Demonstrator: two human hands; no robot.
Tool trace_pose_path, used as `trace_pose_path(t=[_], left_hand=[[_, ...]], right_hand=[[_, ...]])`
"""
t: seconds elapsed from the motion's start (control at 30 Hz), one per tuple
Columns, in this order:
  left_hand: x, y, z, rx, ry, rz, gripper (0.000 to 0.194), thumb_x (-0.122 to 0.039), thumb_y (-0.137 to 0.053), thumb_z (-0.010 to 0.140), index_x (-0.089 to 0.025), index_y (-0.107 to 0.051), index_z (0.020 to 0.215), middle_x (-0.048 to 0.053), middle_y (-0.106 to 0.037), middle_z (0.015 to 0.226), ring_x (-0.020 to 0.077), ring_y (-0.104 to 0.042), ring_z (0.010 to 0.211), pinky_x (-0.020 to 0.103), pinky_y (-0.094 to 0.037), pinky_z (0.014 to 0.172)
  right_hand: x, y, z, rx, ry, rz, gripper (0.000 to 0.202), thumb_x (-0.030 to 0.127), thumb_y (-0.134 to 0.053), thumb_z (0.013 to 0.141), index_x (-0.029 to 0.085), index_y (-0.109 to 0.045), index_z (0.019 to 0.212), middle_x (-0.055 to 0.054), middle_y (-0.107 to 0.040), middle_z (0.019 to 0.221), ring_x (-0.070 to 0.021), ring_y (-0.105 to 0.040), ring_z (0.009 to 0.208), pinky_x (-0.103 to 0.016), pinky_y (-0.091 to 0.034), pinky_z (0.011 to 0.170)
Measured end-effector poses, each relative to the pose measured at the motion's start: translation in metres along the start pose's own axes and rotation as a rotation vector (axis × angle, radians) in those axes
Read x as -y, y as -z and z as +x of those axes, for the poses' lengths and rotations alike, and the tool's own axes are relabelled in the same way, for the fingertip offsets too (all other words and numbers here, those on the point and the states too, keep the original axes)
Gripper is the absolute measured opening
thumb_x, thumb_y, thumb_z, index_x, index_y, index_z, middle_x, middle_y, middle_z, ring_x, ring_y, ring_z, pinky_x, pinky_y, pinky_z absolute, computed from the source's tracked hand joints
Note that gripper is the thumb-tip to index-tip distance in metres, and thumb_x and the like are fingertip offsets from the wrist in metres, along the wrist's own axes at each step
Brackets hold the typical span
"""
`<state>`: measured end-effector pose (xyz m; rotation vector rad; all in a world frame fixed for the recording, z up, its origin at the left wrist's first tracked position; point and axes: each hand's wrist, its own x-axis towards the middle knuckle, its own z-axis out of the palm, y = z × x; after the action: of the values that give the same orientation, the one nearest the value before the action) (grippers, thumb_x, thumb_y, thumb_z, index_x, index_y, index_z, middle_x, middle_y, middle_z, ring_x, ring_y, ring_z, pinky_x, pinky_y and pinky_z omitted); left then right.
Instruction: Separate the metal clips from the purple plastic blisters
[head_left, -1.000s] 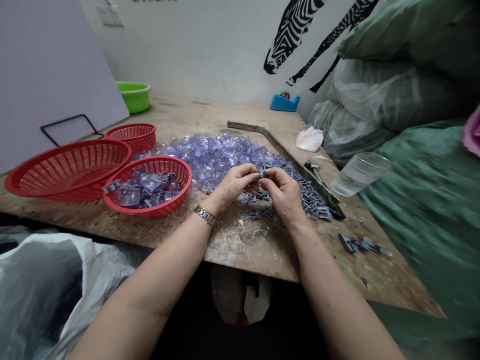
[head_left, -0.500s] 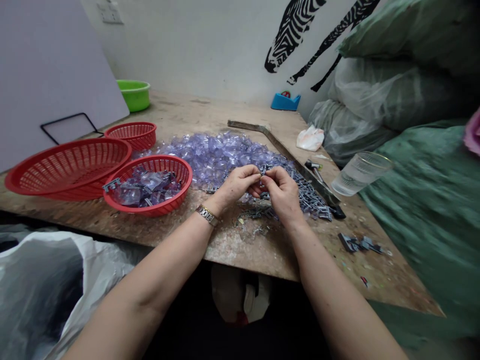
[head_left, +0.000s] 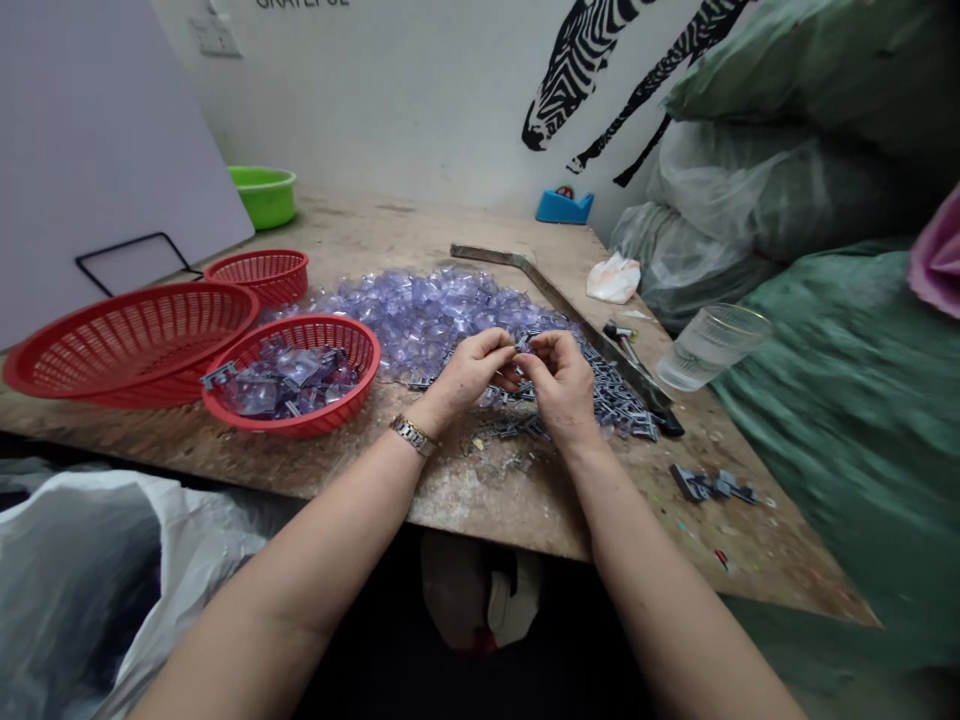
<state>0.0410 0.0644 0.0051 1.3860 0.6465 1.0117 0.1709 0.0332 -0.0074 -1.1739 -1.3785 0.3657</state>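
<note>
My left hand [head_left: 476,370], with a metal watch on its wrist, is closed in a pinch just in front of the heap of clear purple plastic pieces [head_left: 420,310]. Close beside it, fingertips nearly meeting, my right hand [head_left: 561,385] is pinched too. Whatever lies between the fingers is too small and hidden to name. Grey plastic parts [head_left: 622,395] are spread behind and to the right of my right hand. A red basket [head_left: 360,400] left of my hands holds purple and grey pieces.
Two more red baskets [head_left: 135,340] [head_left: 259,275] and a green basin [head_left: 266,200] stand at the left. A bent metal bar [head_left: 555,290], a glass [head_left: 709,345], a blue tape dispenser [head_left: 564,207] and grey pieces [head_left: 712,485] are at the right. A white bag [head_left: 187,520] hangs open below left.
The view has shifted slightly, so most things sit a little further left. My hands keep nearly the same pinched pose, fingertips close together.
</note>
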Motion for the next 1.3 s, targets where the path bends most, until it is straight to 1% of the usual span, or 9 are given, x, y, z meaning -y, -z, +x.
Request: trace_pose_path(t=[0.17,0.33,0.67,0.9,1.07,1.13,1.2,1.23,1.3], left_hand=[[0.000,0.002,0.000,0.007,-0.008,0.016,0.010,-0.015,-0.050,0.085,-0.015,-0.046,0.075,-0.006,-0.053,0.064,0.0054,-0.059,0.051,0.018,-0.054,0.055],[0.000,0.001,0.001,-0.004,-0.007,0.043,0.012,-0.014,-0.050,0.084,-0.015,-0.045,0.073,-0.006,-0.052,0.063,0.0050,-0.059,0.052,0.017,-0.053,0.054],[0.000,0.000,-0.001,0.027,0.015,0.046,0.014,-0.012,-0.047,0.085,-0.015,-0.045,0.072,-0.006,-0.052,0.059,0.0058,-0.059,0.052,0.018,-0.053,0.054],[0.001,-0.001,-0.001,0.006,-0.015,0.053,0.012,-0.011,-0.047,0.085,-0.015,-0.046,0.074,-0.006,-0.051,0.063,0.0053,-0.059,0.052,0.018,-0.054,0.054],[0.001,-0.003,-0.001,-0.021,0.032,0.054,0.010,-0.011,-0.049,0.084,-0.015,-0.047,0.075,-0.006,-0.053,0.064,0.0055,-0.060,0.052,0.018,-0.054,0.053],[-0.002,-0.002,0.000,-0.045,0.023,0.003,0.009,-0.013,-0.050,0.085,-0.015,-0.047,0.077,-0.005,-0.056,0.064,0.0055,-0.060,0.051,0.018,-0.054,0.053],[-0.008,0.002,0.000,-0.110,-0.047,-0.103,0.008,-0.016,-0.052,0.086,-0.016,-0.048,0.080,-0.004,-0.059,0.068,0.0052,-0.061,0.053,0.018,-0.054,0.055],[-0.013,0.005,0.000,-0.165,-0.100,-0.162,0.006,-0.019,-0.053,0.087,-0.017,-0.049,0.082,-0.004,-0.061,0.070,0.0050,-0.062,0.055,0.017,-0.054,0.055],[-0.023,0.014,-0.001,-0.319,-0.216,-0.246,0.005,-0.024,-0.054,0.089,-0.020,-0.052,0.091,-0.004,-0.064,0.075,0.0042,-0.062,0.059,0.015,-0.053,0.057]], right_hand=[[0.002,0.000,-0.001,-0.006,0.025,-0.066,0.017,0.032,-0.062,0.074,0.023,-0.052,0.084,0.003,-0.058,0.071,-0.0146,-0.055,0.066,-0.029,-0.043,0.066],[0.002,0.000,-0.001,-0.008,0.027,-0.087,0.017,0.033,-0.062,0.075,0.023,-0.050,0.083,0.003,-0.058,0.070,-0.0146,-0.054,0.065,-0.029,-0.044,0.065],[0.007,0.003,-0.001,0.018,0.088,-0.186,0.010,0.027,-0.056,0.077,0.023,-0.047,0.076,0.003,-0.054,0.069,-0.0139,-0.049,0.063,-0.028,-0.040,0.064],[0.003,0.001,-0.001,-0.018,0.080,-0.154,0.011,0.028,-0.059,0.076,0.023,-0.049,0.079,0.003,-0.056,0.070,-0.0138,-0.050,0.064,-0.028,-0.042,0.064],[-0.001,0.002,0.000,-0.033,0.085,-0.133,0.013,0.031,-0.060,0.078,0.023,-0.052,0.083,0.002,-0.059,0.073,-0.0145,-0.055,0.066,-0.028,-0.045,0.066],[-0.003,0.002,0.000,-0.030,0.079,-0.102,0.016,0.035,-0.059,0.081,0.024,-0.053,0.091,0.001,-0.062,0.078,-0.0155,-0.058,0.070,-0.029,-0.047,0.069],[-0.004,0.001,-0.001,-0.027,0.063,-0.062,0.021,0.037,-0.055,0.085,0.024,-0.052,0.101,-0.001,-0.064,0.082,-0.0166,-0.061,0.073,-0.031,-0.048,0.071],[-0.005,0.001,-0.001,-0.020,0.053,-0.058,0.023,0.038,-0.054,0.086,0.024,-0.052,0.104,-0.001,-0.065,0.082,-0.0170,-0.061,0.073,-0.032,-0.048,0.072],[-0.007,0.001,-0.001,0.016,0.040,-0.104,0.021,0.035,-0.055,0.085,0.023,-0.054,0.102,-0.001,-0.065,0.081,-0.0178,-0.061,0.073,-0.033,-0.048,0.073]])
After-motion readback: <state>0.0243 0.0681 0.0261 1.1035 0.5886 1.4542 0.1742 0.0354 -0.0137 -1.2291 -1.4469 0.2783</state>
